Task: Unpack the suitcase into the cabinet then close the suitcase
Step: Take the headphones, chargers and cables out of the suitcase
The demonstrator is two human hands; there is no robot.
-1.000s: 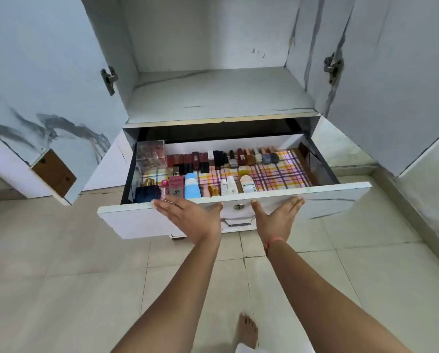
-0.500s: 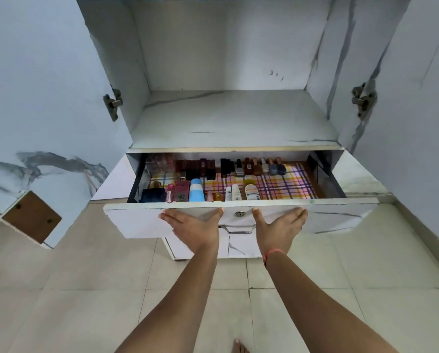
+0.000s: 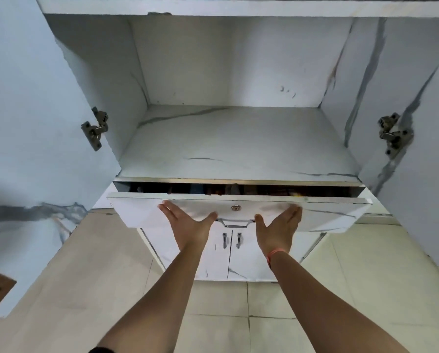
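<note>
Drawer [image 3: 328,220] against left hand [image 3: 188,225], right hand [image 3: 279,226], seemingly ajar

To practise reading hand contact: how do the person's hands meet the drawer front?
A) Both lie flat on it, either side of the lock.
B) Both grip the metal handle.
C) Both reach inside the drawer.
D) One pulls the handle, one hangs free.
A: the left hand and right hand lie with straight fingers on the drawer front, flanking the lock; neither curls round the handle.
</note>
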